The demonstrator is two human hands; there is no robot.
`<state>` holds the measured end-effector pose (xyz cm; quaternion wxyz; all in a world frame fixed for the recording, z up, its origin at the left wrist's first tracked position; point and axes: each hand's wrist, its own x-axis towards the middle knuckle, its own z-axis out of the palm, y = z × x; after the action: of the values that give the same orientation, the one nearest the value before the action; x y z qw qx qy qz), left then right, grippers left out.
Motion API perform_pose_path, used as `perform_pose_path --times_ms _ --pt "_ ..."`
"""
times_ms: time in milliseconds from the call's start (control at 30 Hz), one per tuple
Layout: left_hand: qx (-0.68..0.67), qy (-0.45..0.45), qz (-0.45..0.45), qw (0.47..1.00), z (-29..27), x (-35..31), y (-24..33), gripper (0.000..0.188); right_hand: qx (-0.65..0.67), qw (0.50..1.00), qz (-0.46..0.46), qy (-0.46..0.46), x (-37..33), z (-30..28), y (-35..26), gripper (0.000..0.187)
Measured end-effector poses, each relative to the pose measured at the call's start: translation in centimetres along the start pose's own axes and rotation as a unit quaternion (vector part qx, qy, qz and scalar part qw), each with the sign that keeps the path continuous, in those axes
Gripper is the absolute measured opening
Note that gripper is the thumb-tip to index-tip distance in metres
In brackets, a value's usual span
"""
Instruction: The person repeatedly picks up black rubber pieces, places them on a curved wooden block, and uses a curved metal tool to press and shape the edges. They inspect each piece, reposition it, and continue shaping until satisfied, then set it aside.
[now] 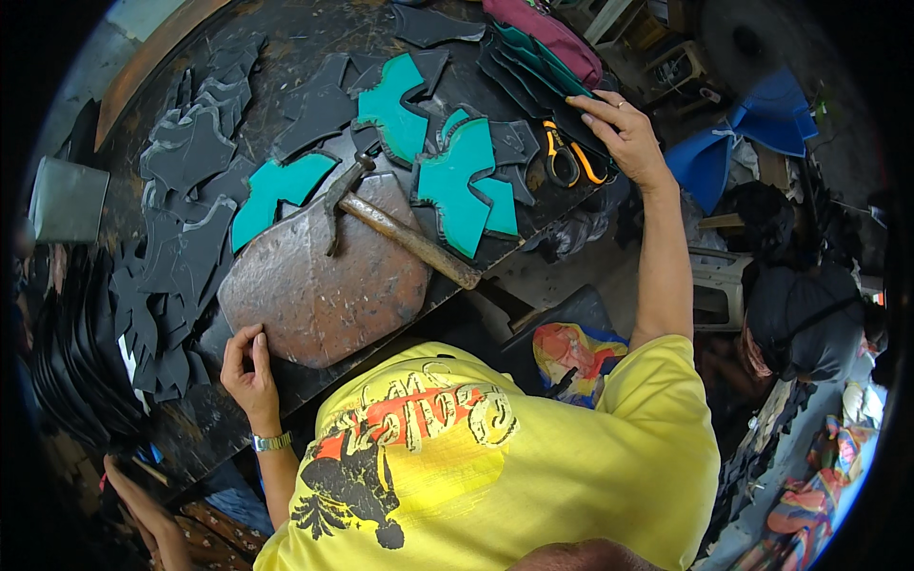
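My left hand (249,376) is at the near left edge of a worn brown slab (314,300), its fingers loosely bent and holding nothing. A hammer (409,238) with a metal head and wooden handle lies across the slab. My right hand (624,138) reaches to the far right, fingers stretched out over the edge of a stack of dark pieces with green faces (533,71). Beneath it are scissors (562,157) with orange and black handles. Teal cut pieces with dark edges (457,186) lie beyond the slab.
Many black cut pieces (190,143) cover the table's left side. A maroon bag-like item (552,33) sits at the far edge. Beyond the right edge are a blue object (790,114) and a person in a dark head covering (804,319). Another person's arm (148,514) shows lower left.
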<state>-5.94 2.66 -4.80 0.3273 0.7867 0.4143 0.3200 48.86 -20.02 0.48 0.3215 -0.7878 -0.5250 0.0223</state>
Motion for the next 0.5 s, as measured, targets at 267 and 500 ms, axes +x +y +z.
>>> perform_pose_path --times_ms 267,500 --pt "-0.009 0.003 -0.015 1.000 0.0 -0.2 -0.4 0.012 0.087 0.994 0.019 0.067 -0.6 1.2 -1.5 0.042" --pt "-0.003 0.008 -0.009 1.000 0.1 -0.1 -0.5 0.012 -0.005 0.998 0.047 0.048 -1.0 1.3 -0.9 0.060"
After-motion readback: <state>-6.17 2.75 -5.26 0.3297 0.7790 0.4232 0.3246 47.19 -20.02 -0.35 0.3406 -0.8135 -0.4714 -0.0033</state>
